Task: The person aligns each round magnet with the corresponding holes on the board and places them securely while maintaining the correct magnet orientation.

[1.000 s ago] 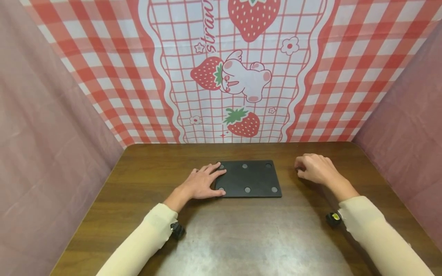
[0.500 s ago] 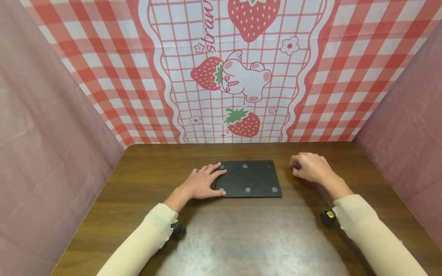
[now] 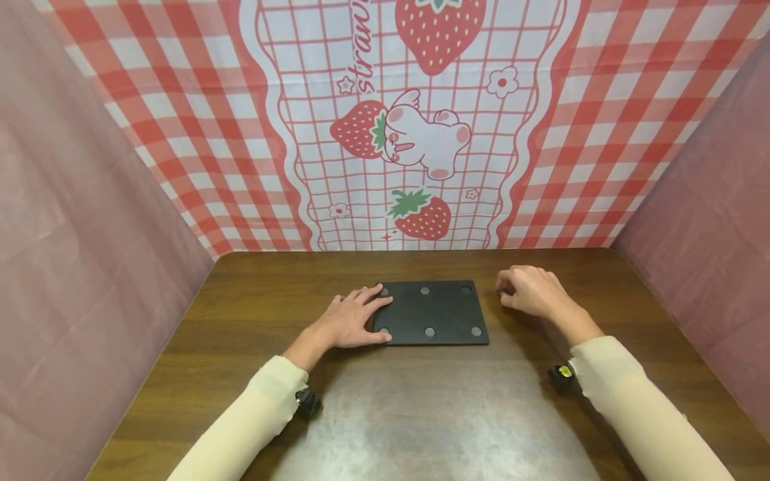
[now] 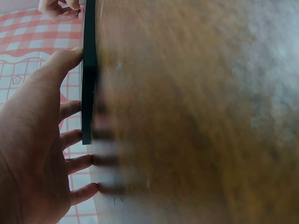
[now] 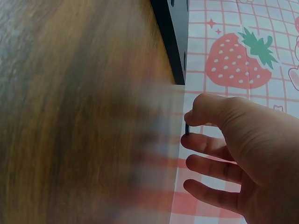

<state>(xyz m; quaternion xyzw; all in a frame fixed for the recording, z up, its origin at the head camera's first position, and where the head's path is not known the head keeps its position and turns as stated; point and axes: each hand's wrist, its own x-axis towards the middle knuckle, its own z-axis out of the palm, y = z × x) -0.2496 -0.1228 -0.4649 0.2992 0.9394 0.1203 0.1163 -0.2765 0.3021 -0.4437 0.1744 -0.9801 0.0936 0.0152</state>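
Observation:
A flat black rectangular board (image 3: 433,312) lies on the table, with several round spots near its edges. Most spots look grey; the one in the far right corner (image 3: 466,289) is darker. My left hand (image 3: 349,319) rests with spread fingers over the board's left end, the thumb on its near corner. To the right of the board, my right hand (image 3: 532,292) pinches a small, thin dark piece (image 5: 187,128) on edge between thumb and index finger. Its other fingers are loosely bent in the right wrist view. Most of the piece is hidden by the fingertips.
The brown wooden table (image 3: 385,407) reaches back to a red and white checked cloth (image 3: 427,127) with strawberries. Pink curtains (image 3: 90,234) hang at both sides. A small black camera (image 3: 308,403) is worn at the left wrist, another (image 3: 561,375) at the right.
My right hand has moved left toward the board with the small dark piece between its fingers. The left hand and the board have stayed in place.

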